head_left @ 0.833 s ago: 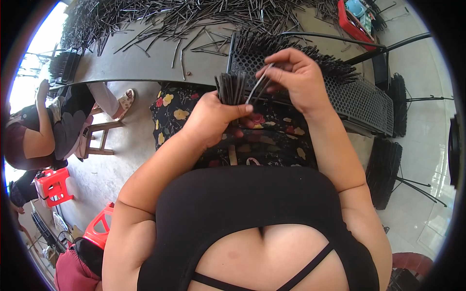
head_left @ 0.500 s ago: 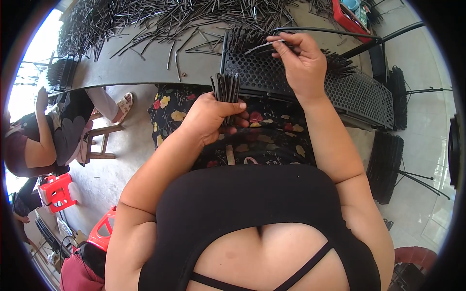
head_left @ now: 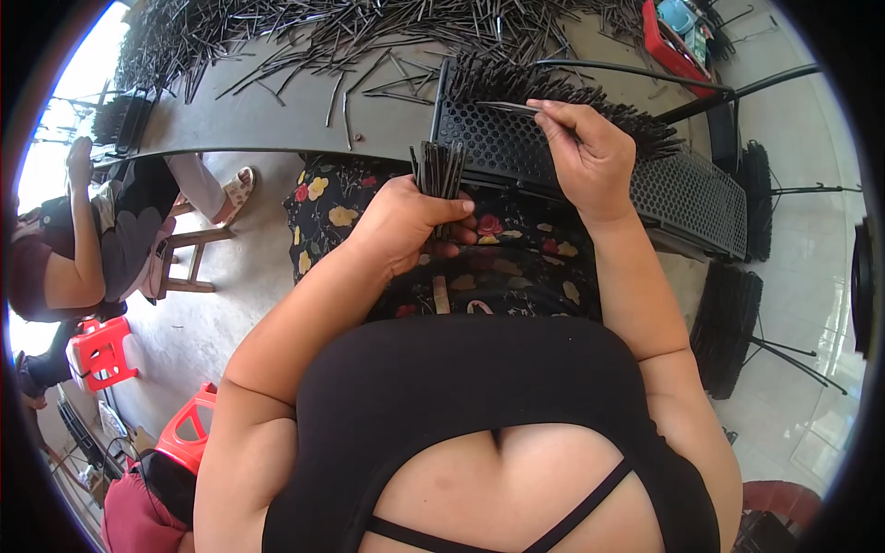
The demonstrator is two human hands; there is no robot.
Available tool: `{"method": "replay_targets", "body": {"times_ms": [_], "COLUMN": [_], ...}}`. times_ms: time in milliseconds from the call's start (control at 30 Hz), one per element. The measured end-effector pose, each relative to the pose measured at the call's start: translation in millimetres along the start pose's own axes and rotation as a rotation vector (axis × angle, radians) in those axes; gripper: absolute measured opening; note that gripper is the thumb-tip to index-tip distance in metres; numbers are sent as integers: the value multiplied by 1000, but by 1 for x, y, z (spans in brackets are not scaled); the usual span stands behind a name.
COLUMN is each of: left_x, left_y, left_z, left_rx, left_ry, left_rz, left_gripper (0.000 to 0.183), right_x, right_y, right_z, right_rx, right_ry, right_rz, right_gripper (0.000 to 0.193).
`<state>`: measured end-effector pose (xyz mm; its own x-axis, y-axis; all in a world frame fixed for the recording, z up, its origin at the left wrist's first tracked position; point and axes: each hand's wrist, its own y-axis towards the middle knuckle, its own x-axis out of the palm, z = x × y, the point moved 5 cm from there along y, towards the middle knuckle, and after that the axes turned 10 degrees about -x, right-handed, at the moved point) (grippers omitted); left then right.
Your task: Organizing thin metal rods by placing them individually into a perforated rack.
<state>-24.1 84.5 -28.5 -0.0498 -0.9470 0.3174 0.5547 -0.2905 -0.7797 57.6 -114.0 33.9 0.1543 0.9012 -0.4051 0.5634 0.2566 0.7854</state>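
Note:
My left hand (head_left: 410,221) is closed round a bundle of thin dark sticks (head_left: 439,168), their tops rising above the fingers at the table's near edge. Thumb and fingertips of my right hand (head_left: 597,164) pinch one slender stick (head_left: 505,106), grey and shiny, held nearly level with its tip toward the left. Beneath it lies a black perforated rack (head_left: 493,140) with rows of round holes. Dark sticks (head_left: 525,83) stand close together along the rack's far side. Whether the pinched stick touches the rack, I cannot tell.
Loose dark sticks (head_left: 323,37) are heaped across the far table (head_left: 249,124). A red tray (head_left: 678,46) sits at the back right. Bristly racks on thin stands (head_left: 728,323) line the right side. Another person (head_left: 88,230) sits at left, near red stools (head_left: 101,355).
My right hand has moved slightly right and nearer, and the pinched stick now lies flatter, over the rack. My left hand keeps the bundle, almost unmoved. The view has shifted a little.

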Motion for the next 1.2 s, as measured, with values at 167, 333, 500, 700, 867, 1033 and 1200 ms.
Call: {"method": "replay_targets", "body": {"times_ms": [167,333,500,700,867,1033,1200], "left_x": [2,-3,-3,-3,-3,-4,-6], "left_y": [-1,5,4,6,6,6,5], "left_z": [1,0,0,-1,-2,-1,-5], "left_rx": [-4,24,31,36,40,125,168], "left_ry": [7,16,18,29,18,-58,-54], "left_rz": [-14,28,36,37,53,7,13], "left_gripper": [11,11,11,10,12,14,16], "right_x": [3,21,34,42,47,51,38], "right_y": [16,42,53,39,40,42,38], "right_z": [-5,-6,-4,21,20,20,23], "right_rx": [-93,-155,-274,-196,-219,-182,-64], "right_ry": [6,-130,-147,-293,-342,-410,-320], "right_rz": [-201,-272,-202,-432,-413,-470,-560], "right_gripper": [12,12,12,23,28,34,34]}}
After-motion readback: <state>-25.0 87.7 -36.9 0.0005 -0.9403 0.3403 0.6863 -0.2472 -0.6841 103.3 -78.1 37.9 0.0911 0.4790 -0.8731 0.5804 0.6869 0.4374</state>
